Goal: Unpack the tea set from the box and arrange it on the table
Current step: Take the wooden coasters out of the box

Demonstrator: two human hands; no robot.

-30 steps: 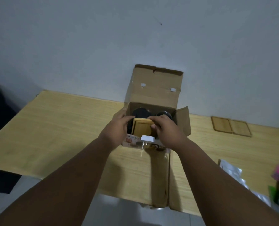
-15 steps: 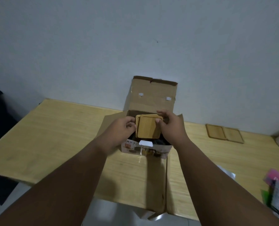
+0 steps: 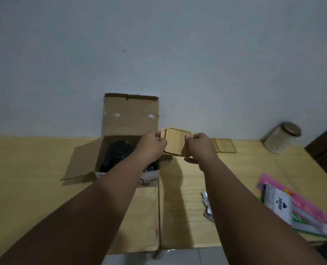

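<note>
I pinch a small stack of bamboo coasters [image 3: 178, 140] by its side edges, left hand [image 3: 151, 148] and right hand [image 3: 200, 148], so the pieces hold together. It hangs at frame centre, just right of the open box [image 3: 130, 111], above the table [image 3: 34, 159]. Two laid coasters [image 3: 225, 145] further right probably mark its spot.
</note>
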